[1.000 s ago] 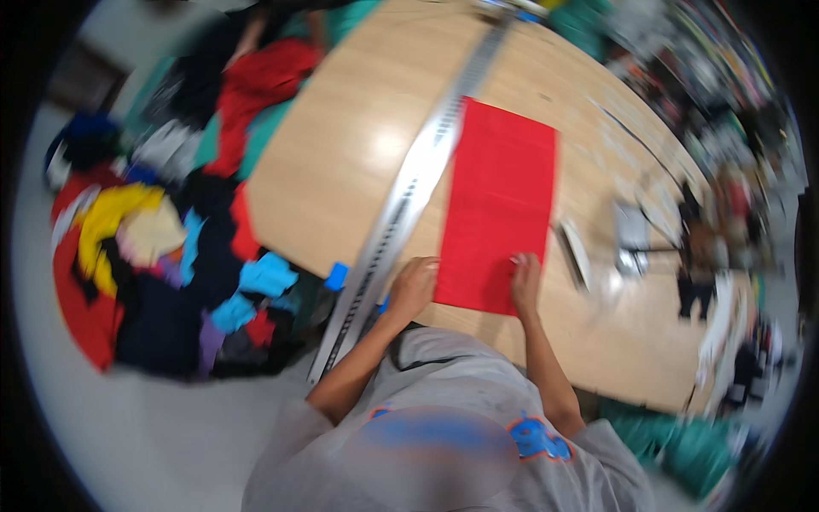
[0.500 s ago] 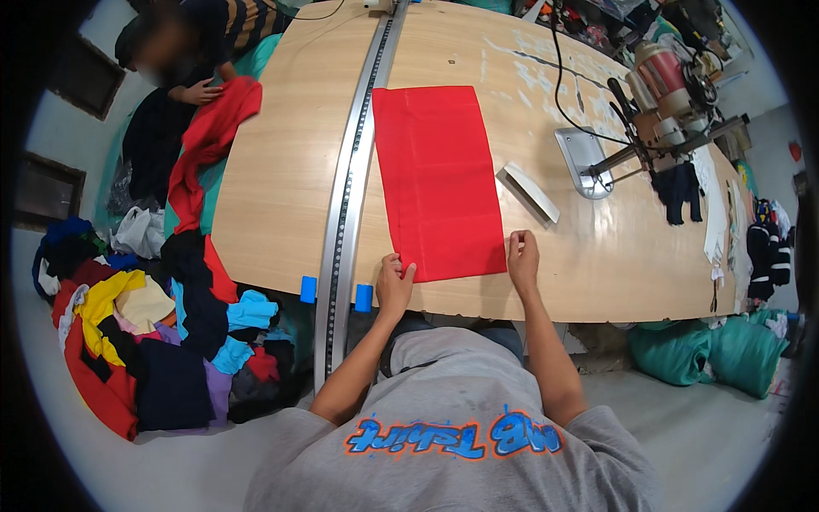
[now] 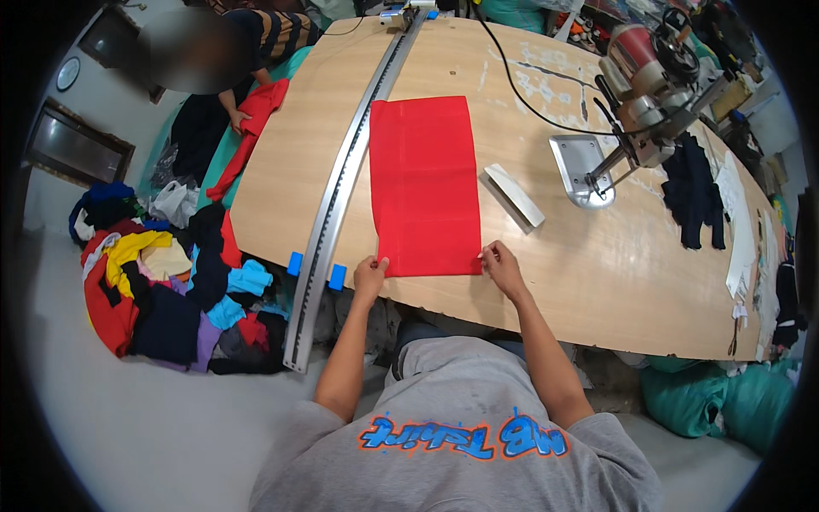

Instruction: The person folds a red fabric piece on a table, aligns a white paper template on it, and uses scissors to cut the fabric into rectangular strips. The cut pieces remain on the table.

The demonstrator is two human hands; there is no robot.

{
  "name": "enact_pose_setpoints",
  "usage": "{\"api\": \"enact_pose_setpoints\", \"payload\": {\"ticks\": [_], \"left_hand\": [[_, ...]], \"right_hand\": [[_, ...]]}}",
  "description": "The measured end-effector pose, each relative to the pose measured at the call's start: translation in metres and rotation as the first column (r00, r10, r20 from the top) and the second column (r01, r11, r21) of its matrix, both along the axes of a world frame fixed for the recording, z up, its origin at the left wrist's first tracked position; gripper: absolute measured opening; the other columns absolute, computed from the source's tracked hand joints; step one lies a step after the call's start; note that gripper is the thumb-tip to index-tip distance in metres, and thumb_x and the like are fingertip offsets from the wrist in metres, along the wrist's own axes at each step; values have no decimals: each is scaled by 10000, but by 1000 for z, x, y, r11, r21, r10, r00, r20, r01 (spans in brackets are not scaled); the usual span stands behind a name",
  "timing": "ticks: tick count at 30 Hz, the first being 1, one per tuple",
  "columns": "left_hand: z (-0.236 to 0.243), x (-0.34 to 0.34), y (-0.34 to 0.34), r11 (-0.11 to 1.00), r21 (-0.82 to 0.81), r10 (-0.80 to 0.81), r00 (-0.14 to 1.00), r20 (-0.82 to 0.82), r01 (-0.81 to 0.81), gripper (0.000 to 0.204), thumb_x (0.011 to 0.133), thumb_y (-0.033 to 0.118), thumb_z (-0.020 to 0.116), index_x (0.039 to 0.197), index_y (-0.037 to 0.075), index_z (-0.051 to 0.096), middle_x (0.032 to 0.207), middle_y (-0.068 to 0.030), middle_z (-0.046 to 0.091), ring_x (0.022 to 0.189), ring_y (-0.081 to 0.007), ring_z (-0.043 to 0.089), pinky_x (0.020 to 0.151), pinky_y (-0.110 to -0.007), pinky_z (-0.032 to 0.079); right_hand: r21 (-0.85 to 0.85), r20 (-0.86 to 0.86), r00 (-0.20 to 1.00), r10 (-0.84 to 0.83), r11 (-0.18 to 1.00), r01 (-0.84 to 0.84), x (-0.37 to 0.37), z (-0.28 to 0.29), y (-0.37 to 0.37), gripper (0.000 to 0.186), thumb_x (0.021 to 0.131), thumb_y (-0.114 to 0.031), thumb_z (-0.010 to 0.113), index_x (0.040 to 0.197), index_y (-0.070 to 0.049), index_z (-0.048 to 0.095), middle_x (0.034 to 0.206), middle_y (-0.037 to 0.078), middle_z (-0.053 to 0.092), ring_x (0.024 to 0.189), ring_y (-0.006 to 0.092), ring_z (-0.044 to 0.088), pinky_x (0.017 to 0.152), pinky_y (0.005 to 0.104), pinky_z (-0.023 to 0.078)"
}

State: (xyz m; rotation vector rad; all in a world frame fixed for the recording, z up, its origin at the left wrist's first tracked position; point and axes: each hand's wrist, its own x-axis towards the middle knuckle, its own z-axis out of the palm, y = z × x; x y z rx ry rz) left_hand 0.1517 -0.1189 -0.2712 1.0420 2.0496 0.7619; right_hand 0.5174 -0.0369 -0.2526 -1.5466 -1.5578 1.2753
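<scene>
A rectangular piece of red fabric (image 3: 426,188) lies flat on the wooden table, its short near edge toward me. At its near left corner, my left hand (image 3: 370,277) is closed, thumb and fingers pinching the cloth. My right hand (image 3: 502,266) is closed at the near right corner, fingertips pinched on the edge. A small pale spot shows by those fingertips, too small to name. Just right of the fabric lies a long, narrow whitish block (image 3: 514,199), set at a slant.
A metal rail (image 3: 345,171) with blue end pieces crosses the table on the left. An upright fabric-cutting machine (image 3: 636,119) stands at right, its black cable overhead. Heaped coloured cloth (image 3: 175,311) lies at left. Beyond it a person (image 3: 230,51) handles red fabric. Dark cloth pieces (image 3: 689,192) lie far right.
My right hand has moved left onto the fabric's near right corner and closed there. The fabric lies straighter. The view has shifted; the other person's red cloth has been drawn back.
</scene>
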Motion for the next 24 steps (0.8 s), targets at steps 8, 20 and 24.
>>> {"api": "enact_pose_setpoints", "payload": {"ticks": [8, 20, 24], "left_hand": [[15, 99, -43, 961, 36, 179, 716, 675, -274, 396, 1140, 248, 657, 1389, -58, 625, 1291, -170, 721, 1181, -272, 744, 1043, -412, 636], [-6, 291, -104, 931, -161, 295, 417, 859, -326, 377, 1129, 201, 661, 1435, -8, 590, 1333, -126, 733, 1142, -251, 767, 986, -380, 637], [-8, 310, -97, 862, -166, 392, 421, 818, -479, 321, 1131, 162, 666, 1394, -5, 589, 1256, -132, 750, 1018, -244, 792, 885, -331, 640]], "right_hand": [[392, 565, 818, 107, 838, -380, 52, 19, 90, 264, 1085, -249, 637, 1097, 5, 708, 1675, 243, 511, 1583, 448, 434, 1237, 596, 425], [246, 671, 741, -36, 953, -177, 260, -25, -32, 324, 1083, -205, 593, 1270, 50, 661, 1743, 255, 410, 1612, 473, 378, 1267, 650, 355], [287, 668, 721, -184, 958, -21, 326, -27, -111, 275, 1081, -178, 588, 1207, 57, 656, 1756, 272, 384, 1625, 490, 344, 1283, 656, 318]]}}
